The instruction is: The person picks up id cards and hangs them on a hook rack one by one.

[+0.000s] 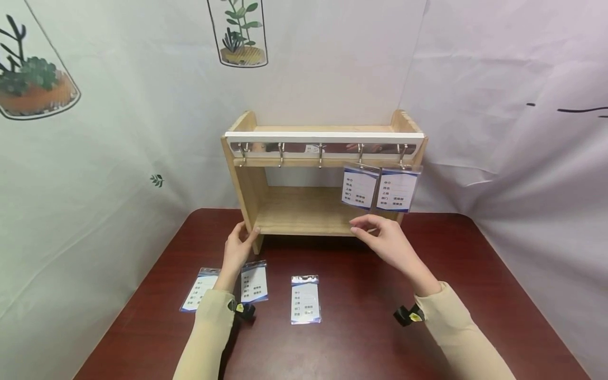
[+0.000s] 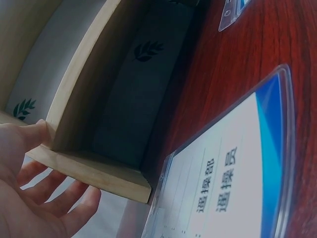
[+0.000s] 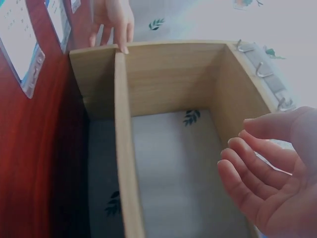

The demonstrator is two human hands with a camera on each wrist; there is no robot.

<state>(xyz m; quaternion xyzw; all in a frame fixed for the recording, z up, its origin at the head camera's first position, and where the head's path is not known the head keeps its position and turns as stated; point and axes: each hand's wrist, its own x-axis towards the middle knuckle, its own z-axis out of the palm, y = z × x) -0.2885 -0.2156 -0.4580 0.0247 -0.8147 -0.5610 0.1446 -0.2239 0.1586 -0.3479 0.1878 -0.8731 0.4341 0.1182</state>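
Observation:
My left hand (image 1: 236,249) holds the lower left corner of a small wooden shelf (image 1: 304,227). In the left wrist view the thumb (image 2: 37,134) lies on the shelf board's end and the other fingers reach along the outer side panel. My right hand (image 1: 382,238), fingers loosely bent and holding nothing, hovers before the shelf's right part. Just above it, a badge holder (image 1: 359,187) and another badge holder (image 1: 398,190) hang from the two rightmost hooks. On the table lie three more badge holders: one centre (image 1: 305,302), one beside the left wrist (image 1: 254,283), one further left (image 1: 199,290).
A white rail (image 1: 323,135) with several metal hooks runs along the shelf's upper front. The dark red table (image 1: 361,338) carries everything. White cloth (image 1: 328,63) printed with plants surrounds it at the back and sides.

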